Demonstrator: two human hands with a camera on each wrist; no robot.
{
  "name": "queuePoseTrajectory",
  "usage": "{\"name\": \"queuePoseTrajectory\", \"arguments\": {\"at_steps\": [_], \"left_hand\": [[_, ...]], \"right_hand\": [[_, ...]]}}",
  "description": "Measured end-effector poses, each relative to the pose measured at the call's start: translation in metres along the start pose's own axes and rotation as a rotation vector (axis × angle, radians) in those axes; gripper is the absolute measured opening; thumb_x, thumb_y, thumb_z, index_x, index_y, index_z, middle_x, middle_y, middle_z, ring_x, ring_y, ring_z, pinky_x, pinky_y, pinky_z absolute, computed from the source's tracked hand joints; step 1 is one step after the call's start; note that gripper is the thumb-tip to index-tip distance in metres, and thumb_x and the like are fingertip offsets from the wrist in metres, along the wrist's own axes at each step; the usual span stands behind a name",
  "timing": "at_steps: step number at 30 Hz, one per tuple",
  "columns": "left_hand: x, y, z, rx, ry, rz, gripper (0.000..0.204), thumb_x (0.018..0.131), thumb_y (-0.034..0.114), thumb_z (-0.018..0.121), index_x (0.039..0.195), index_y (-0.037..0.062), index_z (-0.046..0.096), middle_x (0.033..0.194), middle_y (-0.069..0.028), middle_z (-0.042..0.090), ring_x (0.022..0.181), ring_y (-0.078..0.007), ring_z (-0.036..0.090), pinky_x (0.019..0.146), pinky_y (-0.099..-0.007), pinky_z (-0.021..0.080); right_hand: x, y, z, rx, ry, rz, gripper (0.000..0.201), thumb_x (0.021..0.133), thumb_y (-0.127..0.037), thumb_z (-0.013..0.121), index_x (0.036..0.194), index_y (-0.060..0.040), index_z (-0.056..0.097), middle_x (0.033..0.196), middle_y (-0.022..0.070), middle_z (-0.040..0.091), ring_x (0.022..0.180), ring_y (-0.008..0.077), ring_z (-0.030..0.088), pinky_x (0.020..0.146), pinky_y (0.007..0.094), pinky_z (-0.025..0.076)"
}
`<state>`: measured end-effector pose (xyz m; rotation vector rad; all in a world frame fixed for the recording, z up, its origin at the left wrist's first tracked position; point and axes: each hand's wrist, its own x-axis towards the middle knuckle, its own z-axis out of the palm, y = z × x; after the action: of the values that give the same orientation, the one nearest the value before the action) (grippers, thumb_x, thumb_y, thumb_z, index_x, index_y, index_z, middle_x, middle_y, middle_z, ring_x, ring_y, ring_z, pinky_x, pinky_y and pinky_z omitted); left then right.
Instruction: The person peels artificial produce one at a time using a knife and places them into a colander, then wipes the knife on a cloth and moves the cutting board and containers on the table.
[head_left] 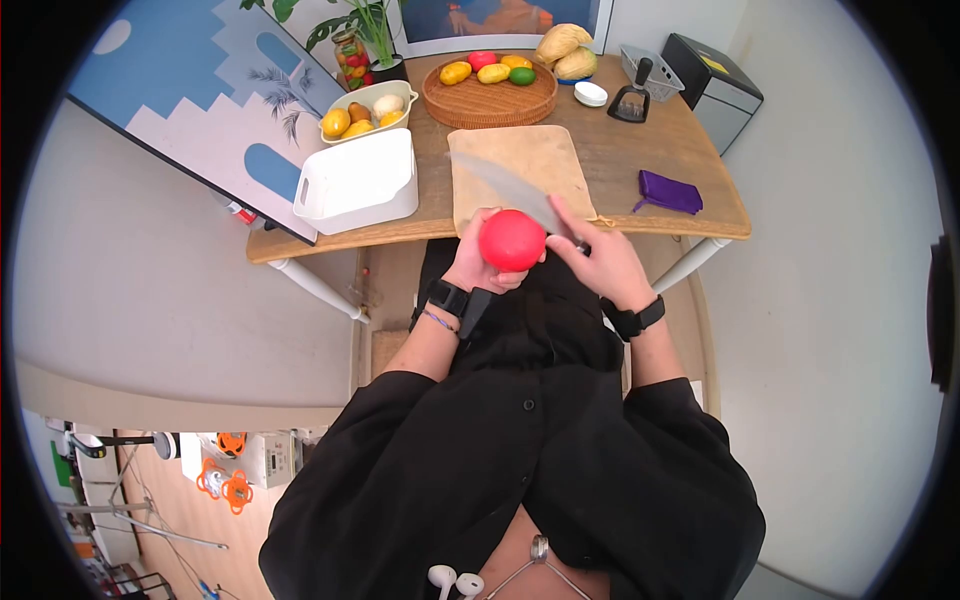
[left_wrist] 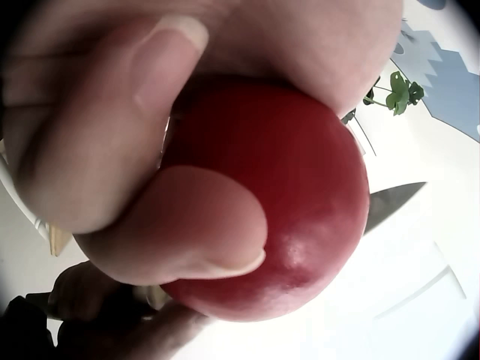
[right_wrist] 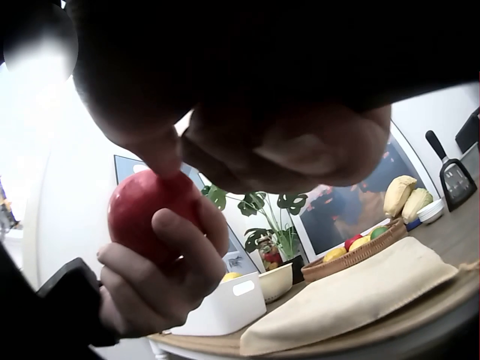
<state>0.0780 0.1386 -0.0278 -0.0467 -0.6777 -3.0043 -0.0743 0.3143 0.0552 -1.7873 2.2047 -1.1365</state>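
A round red fruit (head_left: 512,240) is gripped in the left hand (head_left: 482,262), above the lap near the table's front edge. Fingers of the left hand (left_wrist: 180,225) curl round the fruit (left_wrist: 300,195) in the left wrist view. The right hand (head_left: 605,262) grips a knife by its handle, its wide blade (head_left: 515,190) pointing up and left over the beige cutting board (head_left: 550,150). In the right wrist view the right hand (right_wrist: 292,146) is dark, with a fingertip at the red fruit (right_wrist: 146,210); the blade cannot be made out there.
A white bin (head_left: 360,180) stands left of the board, with a fruit bowl (head_left: 408,98) behind it. A round wicker tray (head_left: 490,105) of fruit is at the back. To the right lie a purple pouch (head_left: 670,193) and a black-handled grater-like tool (head_left: 632,100).
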Motion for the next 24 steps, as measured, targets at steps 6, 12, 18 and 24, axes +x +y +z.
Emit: {"name": "queuePoseTrajectory", "arguments": {"at_steps": [6,12,18,24], "left_hand": [[0.009,-0.005,0.016,0.007,0.065,0.109,0.065,0.102,0.059,0.038,0.123,0.0019,0.06,0.103,-0.024,0.068,0.051,-0.0213,0.054,0.041,-0.0269,0.04],[0.018,-0.008,0.012,-0.031,0.333,0.442,0.064,0.102,0.063,0.045,0.133,0.0077,0.055,0.12,-0.0154,0.068,0.111,-0.0321,0.067,0.098,-0.0504,0.055],[0.016,-0.002,0.011,-0.076,0.236,0.414,0.066,0.103,0.063,0.042,0.135,0.0061,0.052,0.119,-0.0232,0.067,0.109,-0.0381,0.067,0.096,-0.053,0.056],[0.014,-0.001,0.027,-0.137,0.208,0.422,0.071,0.099,0.07,0.038,0.122,0.0062,0.06,0.101,-0.0149,0.069,0.078,-0.0273,0.066,0.065,-0.0376,0.055]], "right_hand": [[-0.012,-0.008,-0.007,0.006,0.024,0.06,0.061,0.095,-0.046,0.068,0.152,-0.0321,0.051,0.091,0.0203,0.073,0.076,0.0388,0.072,0.069,0.0429,0.058],[-0.017,-0.026,0.025,-0.263,-0.032,-0.14,0.071,0.096,-0.048,0.067,0.159,-0.0397,0.037,0.068,0.0152,0.067,0.063,0.0351,0.069,0.057,0.0443,0.055],[-0.011,-0.022,0.048,-0.299,-0.018,-0.185,0.071,0.097,-0.047,0.065,0.16,-0.0394,0.034,0.068,0.0136,0.067,0.059,0.0333,0.068,0.053,0.043,0.054],[-0.018,0.001,0.051,-0.207,0.152,-0.163,0.071,0.096,-0.044,0.068,0.159,-0.0361,0.038,0.075,0.0137,0.07,0.067,0.0335,0.071,0.058,0.0424,0.055]]}}
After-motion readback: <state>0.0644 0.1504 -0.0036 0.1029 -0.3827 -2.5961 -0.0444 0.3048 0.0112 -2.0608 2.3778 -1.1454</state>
